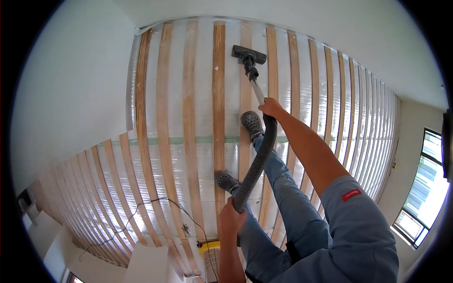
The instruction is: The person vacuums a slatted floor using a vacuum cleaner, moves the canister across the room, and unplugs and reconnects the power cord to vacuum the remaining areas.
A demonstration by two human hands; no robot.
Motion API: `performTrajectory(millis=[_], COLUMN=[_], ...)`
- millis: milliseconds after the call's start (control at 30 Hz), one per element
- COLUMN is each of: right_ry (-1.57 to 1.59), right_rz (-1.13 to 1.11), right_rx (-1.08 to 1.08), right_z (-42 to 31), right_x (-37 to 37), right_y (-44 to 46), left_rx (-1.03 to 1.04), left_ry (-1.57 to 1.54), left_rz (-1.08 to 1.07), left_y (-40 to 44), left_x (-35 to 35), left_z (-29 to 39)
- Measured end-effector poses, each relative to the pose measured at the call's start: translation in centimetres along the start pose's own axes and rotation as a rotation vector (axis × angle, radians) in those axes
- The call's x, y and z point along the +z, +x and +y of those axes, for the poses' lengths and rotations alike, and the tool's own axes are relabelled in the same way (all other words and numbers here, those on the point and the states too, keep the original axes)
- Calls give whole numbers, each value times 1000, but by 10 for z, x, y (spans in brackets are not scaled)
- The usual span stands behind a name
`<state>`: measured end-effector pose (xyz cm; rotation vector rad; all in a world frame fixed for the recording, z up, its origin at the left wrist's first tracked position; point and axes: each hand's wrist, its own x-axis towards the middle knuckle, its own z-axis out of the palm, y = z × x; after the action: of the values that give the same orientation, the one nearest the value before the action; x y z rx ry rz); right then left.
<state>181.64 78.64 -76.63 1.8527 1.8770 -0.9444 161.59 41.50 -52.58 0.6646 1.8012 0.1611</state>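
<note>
My right hand (272, 108) is closed around the upper end of a vacuum cleaner wand (257, 91), close to where the hose joins it. At the far end of the wand, the dark floor head (249, 55) rests on or just above the floor between two wooden battens. The ribbed grey hose (257, 170) curves back toward my body. Lower down, my left hand (232, 217) is wrapped around this hose. My feet, in grey clogs (252, 123), stand on the battens, one ahead of the other.
Parallel wooden battens (219, 94) run over silvery foil sheeting (203, 85), crossed by a green strip (203, 140). A thin dark cable (137, 210) loops across the left. Behind my left arm is a yellow object (209, 247), partly hidden. A window (422, 184) is at the right.
</note>
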Motion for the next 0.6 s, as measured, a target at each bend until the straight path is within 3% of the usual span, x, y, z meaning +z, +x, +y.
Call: performTrajectory(millis=[233,400,500,533,600], right_ry=[-133,-133,-37,-28,111], right_rz=[-15,5,-196,-200,-107], right_rx=[-82,-128,-4,3,-61], right_z=[5,-9,-26,-21,-2], right_x=[-135,-204,-216,-214,-191], right_y=[138,212,213,209,202], left_rx=[64,265,280,322,211], left_ry=[70,-12,-44,-56,-47], left_rz=[40,8,-45,-56,-138], left_y=[102,135,136,137,121], left_x=[-17,10,30,36,39], left_z=[150,234,257,258,266])
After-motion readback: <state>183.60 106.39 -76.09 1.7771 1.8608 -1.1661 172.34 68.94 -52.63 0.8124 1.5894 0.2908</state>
